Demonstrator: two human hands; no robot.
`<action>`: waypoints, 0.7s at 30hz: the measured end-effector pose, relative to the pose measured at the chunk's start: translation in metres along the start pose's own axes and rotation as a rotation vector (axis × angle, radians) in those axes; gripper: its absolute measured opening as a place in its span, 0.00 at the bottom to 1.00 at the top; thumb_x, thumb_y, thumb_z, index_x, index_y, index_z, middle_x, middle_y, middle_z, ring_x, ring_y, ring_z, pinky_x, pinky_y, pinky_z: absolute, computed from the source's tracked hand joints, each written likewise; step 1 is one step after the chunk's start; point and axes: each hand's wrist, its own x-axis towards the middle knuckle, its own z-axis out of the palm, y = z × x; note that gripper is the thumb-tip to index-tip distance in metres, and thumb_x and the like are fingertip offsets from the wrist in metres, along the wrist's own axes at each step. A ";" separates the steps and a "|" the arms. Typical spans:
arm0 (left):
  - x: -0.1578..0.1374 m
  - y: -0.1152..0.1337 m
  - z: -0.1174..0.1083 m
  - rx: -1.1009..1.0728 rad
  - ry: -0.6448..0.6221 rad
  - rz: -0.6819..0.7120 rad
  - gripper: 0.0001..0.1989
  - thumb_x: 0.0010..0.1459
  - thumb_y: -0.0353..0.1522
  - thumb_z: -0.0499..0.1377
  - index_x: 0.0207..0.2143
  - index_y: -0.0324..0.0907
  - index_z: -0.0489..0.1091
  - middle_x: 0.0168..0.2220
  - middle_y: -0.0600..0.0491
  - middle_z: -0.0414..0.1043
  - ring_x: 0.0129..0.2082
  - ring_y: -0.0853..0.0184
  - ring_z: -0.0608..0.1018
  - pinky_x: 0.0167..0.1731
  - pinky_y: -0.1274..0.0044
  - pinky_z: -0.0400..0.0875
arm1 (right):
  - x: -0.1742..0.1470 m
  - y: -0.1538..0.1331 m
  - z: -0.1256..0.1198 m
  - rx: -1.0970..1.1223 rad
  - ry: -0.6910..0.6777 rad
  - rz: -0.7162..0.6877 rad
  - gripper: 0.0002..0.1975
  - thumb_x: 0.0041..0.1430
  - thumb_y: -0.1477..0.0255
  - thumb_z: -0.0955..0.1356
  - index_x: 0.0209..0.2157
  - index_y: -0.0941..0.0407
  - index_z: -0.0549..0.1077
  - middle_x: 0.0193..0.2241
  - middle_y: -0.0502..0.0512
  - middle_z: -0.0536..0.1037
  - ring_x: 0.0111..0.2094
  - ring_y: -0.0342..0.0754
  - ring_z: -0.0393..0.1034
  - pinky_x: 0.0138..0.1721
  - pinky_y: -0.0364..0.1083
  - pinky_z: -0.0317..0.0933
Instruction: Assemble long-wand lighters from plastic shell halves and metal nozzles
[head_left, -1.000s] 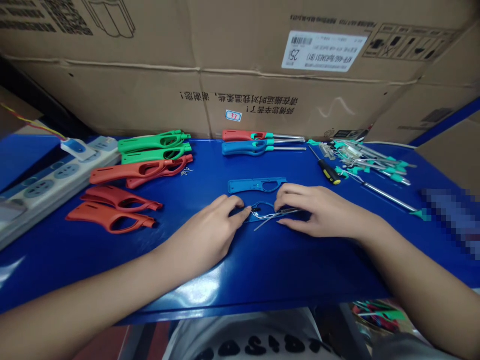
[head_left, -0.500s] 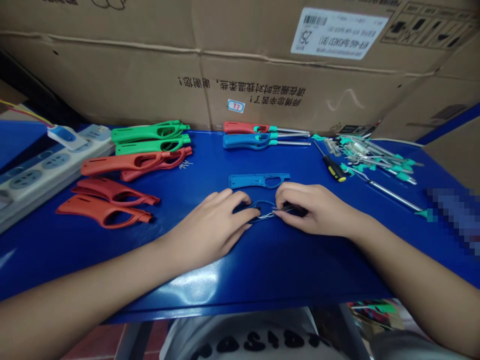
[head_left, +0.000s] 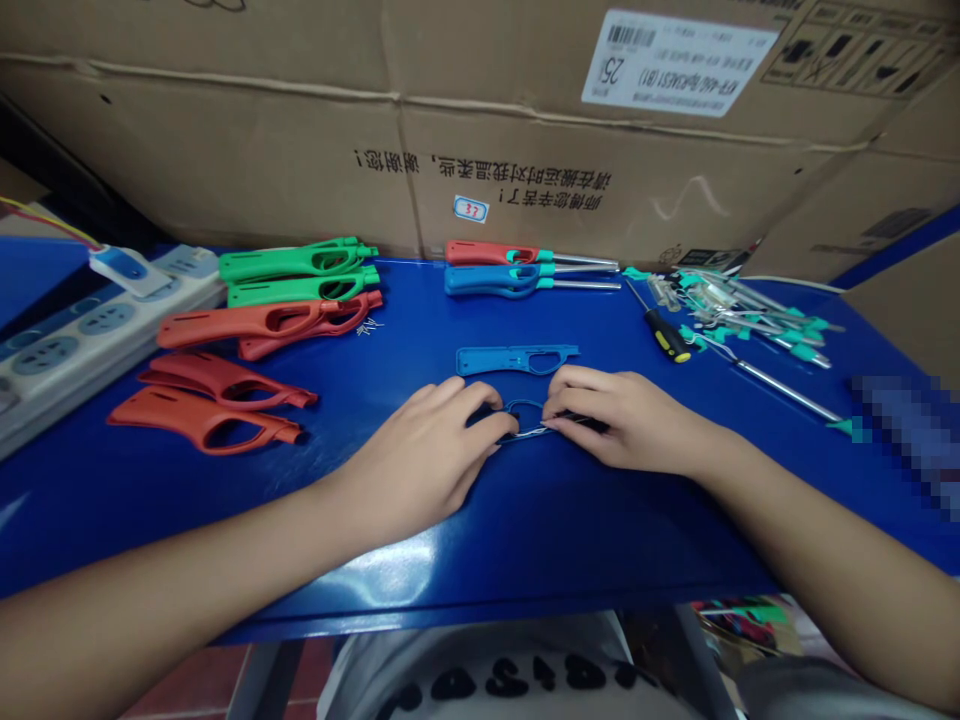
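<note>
Low over the table, my left hand (head_left: pixel 439 445) is closed on the handle end of a blue lighter shell (head_left: pixel 525 403), mostly covered by my fingers. Across the shell's trigger opening runs a thin white wire (head_left: pixel 532 433). My right hand (head_left: pixel 622 412) pinches at the nozzle end, thumb and fingertips on the wire; what else lies under those fingers is hidden. Just beyond both hands rests the other blue shell half (head_left: pixel 517 360), its inside facing up.
Orange-red casings (head_left: pixel 210 415) and green casings (head_left: pixel 300 275) lie at left beside a power strip (head_left: pixel 105 315). Two assembled lighters (head_left: pixel 532 280) are at the back. Right of them are a screwdriver (head_left: pixel 667 335) and a pile of metal tubes (head_left: pixel 757 310). A cardboard box (head_left: pixel 300 150) stands behind.
My right fingertips have shifted slightly left and closed in along the white wire at the shell. My left hand stays nearly still.
</note>
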 end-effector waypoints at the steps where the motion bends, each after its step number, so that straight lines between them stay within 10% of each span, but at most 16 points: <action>1: 0.000 0.001 0.000 0.005 0.001 -0.001 0.14 0.69 0.28 0.50 0.52 0.43 0.70 0.50 0.46 0.69 0.44 0.58 0.71 0.45 0.63 0.69 | 0.000 0.000 0.000 0.000 -0.004 -0.002 0.07 0.69 0.70 0.64 0.41 0.55 0.73 0.41 0.54 0.75 0.33 0.42 0.70 0.31 0.42 0.59; 21: -0.002 0.002 -0.003 0.081 0.026 0.023 0.15 0.66 0.26 0.53 0.51 0.44 0.73 0.49 0.46 0.71 0.43 0.57 0.72 0.43 0.65 0.73 | 0.000 -0.005 -0.004 0.103 -0.050 -0.057 0.08 0.69 0.71 0.63 0.44 0.55 0.73 0.43 0.55 0.77 0.42 0.44 0.74 0.39 0.42 0.64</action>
